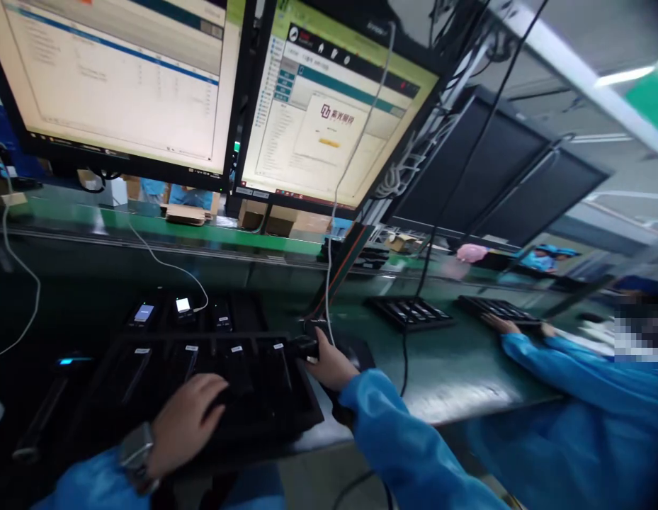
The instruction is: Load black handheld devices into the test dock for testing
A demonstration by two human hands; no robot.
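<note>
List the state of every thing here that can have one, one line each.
Left monitor: lit.
Middle monitor: lit, dialog box up.
Right monitors: dark.
Two small devices: screens lit.
Black tray: slots filled.
Left hand: resting on tray.
Right hand: closed on a dark object.

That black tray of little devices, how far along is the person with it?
Two devices behind the black tray already show lit screens. The left hand rests on the tray; the right hand grips a dark object at its right edge. The tray's devices look dark, apparently still pending.
</note>
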